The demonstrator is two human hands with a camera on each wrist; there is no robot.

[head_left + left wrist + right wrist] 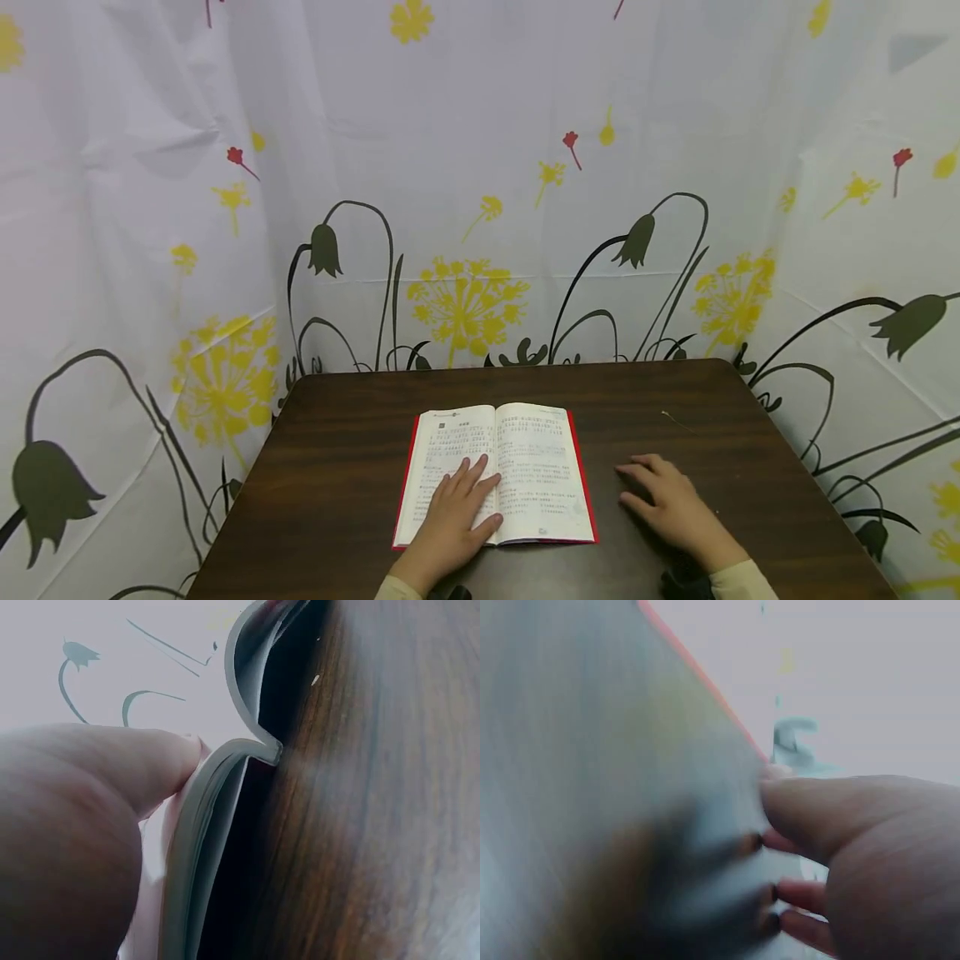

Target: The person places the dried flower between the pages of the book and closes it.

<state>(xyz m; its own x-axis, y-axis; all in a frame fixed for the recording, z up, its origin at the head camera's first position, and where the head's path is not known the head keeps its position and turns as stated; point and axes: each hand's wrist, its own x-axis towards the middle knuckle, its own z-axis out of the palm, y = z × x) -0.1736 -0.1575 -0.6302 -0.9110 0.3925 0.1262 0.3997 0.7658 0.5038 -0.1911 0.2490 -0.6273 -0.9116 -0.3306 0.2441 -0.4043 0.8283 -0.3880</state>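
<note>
An open book with printed pages and a red cover edge lies on the dark wooden table. My left hand rests on the lower part of its left page, fingers spread, the fingertips close to the middle fold. The left wrist view shows the thumb against the page and the curved page block from its bottom edge. To the right of the book, my right hand is low over the table with its fingers loosely bent and nothing in them. In the right wrist view, the book's red edge runs beyond the fingers.
The table extends on both sides of the book. A thin strand lies to the right of the book. Behind and around the table hangs a white curtain printed with flowers.
</note>
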